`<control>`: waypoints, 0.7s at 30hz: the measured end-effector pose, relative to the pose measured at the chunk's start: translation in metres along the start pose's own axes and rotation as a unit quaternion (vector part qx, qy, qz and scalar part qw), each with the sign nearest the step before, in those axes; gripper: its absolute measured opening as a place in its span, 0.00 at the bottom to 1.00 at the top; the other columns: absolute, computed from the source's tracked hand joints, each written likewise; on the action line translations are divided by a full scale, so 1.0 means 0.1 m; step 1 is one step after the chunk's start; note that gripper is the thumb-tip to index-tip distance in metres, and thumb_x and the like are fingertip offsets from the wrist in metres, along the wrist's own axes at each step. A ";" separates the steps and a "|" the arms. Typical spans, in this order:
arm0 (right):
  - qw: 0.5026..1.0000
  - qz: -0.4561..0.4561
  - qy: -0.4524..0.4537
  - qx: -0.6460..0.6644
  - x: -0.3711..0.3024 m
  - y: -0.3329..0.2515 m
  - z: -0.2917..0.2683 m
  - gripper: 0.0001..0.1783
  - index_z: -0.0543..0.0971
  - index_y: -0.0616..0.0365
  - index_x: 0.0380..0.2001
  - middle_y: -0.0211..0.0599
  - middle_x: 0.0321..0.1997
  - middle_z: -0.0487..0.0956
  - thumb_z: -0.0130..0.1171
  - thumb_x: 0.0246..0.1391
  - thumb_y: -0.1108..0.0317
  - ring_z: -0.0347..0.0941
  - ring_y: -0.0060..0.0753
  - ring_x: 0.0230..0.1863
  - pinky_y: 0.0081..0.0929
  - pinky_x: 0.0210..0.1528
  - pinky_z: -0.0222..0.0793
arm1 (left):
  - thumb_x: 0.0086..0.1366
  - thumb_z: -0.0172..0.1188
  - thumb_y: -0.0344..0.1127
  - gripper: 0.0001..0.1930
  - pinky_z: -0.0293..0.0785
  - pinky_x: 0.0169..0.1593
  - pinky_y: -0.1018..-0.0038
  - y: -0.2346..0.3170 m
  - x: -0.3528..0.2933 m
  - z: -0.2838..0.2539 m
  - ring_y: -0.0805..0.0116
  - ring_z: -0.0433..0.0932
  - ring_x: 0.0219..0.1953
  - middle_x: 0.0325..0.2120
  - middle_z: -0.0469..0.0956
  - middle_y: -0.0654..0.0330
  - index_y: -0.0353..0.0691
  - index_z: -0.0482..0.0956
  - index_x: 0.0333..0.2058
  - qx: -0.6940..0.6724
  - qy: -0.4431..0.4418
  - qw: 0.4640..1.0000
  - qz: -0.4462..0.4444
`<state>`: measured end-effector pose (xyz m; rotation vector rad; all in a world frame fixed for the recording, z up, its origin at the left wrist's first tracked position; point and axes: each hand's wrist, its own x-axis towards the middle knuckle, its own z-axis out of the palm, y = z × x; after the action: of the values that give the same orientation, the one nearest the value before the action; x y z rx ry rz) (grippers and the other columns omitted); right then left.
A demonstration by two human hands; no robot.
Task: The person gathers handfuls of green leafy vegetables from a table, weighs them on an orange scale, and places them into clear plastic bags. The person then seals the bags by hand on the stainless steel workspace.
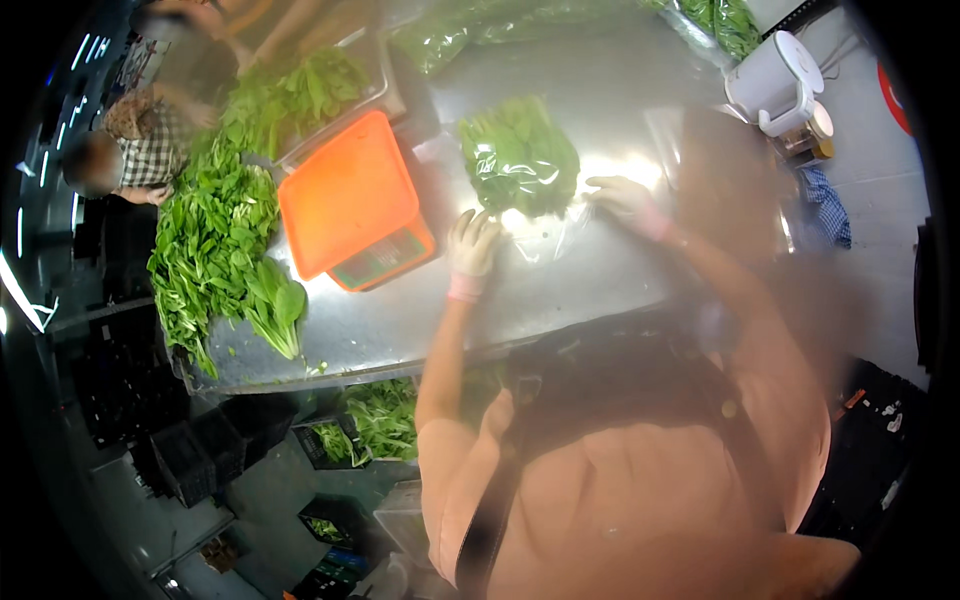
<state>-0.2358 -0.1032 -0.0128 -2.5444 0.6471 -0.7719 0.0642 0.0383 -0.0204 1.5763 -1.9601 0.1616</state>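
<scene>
A clear plastic bag of leafy greens (519,160) lies on the metal table in front of me, its slack end toward my body. My left hand (474,245), in a whitish glove, is at the bag's near left corner with its fingers stretched forward and slightly apart. On the other side, my gloved right hand (632,203) reaches in from the right, fingers extended by the bag's near right edge. Whether either hand touches the film is hard to tell through the glare. Left of the bag stands a scale with an orange tray (350,195) on it.
Loose greens (225,255) are heaped along the table's left side, beside a clear bin of greens (310,90). Other people work at the far left. Filled bags (500,25) lie at the far edge. A white kettle (775,80) stands far right. Crates of greens (380,420) sit below.
</scene>
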 end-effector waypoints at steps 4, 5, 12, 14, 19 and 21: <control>0.999 -0.003 0.016 0.030 0.08 -0.02 -0.04 0.10 0.76 0.56 0.35 0.37 0.43 0.76 0.56 0.46 0.73 0.73 0.38 0.40 0.26 0.41 0.70 | 0.50 0.58 0.29 0.13 0.65 0.52 0.62 0.09 0.13 -0.08 0.53 0.69 0.49 0.44 0.74 0.58 0.46 0.77 0.38 -0.035 -0.003 0.999 0.011; 0.999 -0.013 0.020 0.024 0.08 0.00 -0.04 0.08 0.76 0.57 0.35 0.37 0.41 0.77 0.54 0.49 0.73 0.74 0.34 0.39 0.25 0.39 0.70 | 0.50 0.57 0.27 0.13 0.65 0.52 0.62 0.11 0.15 -0.08 0.52 0.69 0.49 0.43 0.74 0.58 0.45 0.77 0.38 -0.074 -0.008 0.997 -0.007; 0.779 0.426 0.104 0.448 0.20 -0.18 -0.04 0.12 0.75 0.65 0.35 0.34 0.31 0.77 0.46 0.58 0.68 0.73 0.20 0.32 0.15 0.34 0.69 | 0.64 0.50 0.29 0.10 0.69 0.45 0.79 0.03 -0.01 0.18 0.74 0.74 0.37 0.34 0.78 0.57 0.28 0.75 0.38 -0.419 0.008 0.844 -0.335; 0.781 0.423 0.088 0.451 0.14 -0.10 -0.03 0.11 0.75 0.65 0.37 0.34 0.32 0.77 0.47 0.57 0.69 0.73 0.20 0.34 0.15 0.35 0.69 | 0.63 0.50 0.28 0.10 0.69 0.44 0.78 0.02 -0.01 0.24 0.73 0.74 0.36 0.34 0.78 0.58 0.28 0.76 0.38 -0.454 0.020 0.802 -0.388; 0.836 0.392 0.027 0.383 0.15 -0.10 -0.17 0.17 0.75 0.61 0.43 0.38 0.43 0.74 0.58 0.46 0.74 0.72 0.25 0.39 0.19 0.43 0.68 | 0.62 0.48 0.27 0.10 0.68 0.44 0.78 0.09 0.06 0.23 0.74 0.74 0.36 0.33 0.77 0.59 0.28 0.76 0.38 -0.447 0.028 0.804 -0.392; 0.894 0.324 0.002 0.310 0.19 -0.08 -0.22 0.17 0.76 0.60 0.42 0.38 0.46 0.73 0.58 0.45 0.73 0.71 0.27 0.42 0.20 0.46 0.67 | 0.61 0.48 0.26 0.10 0.68 0.44 0.78 0.09 0.05 0.23 0.73 0.74 0.36 0.34 0.77 0.59 0.29 0.76 0.38 -0.455 0.031 0.796 -0.398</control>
<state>-0.2322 -0.1117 0.0155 -1.5986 0.9861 -0.6040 0.0461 0.0259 -0.0340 1.4786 -0.8740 -0.9218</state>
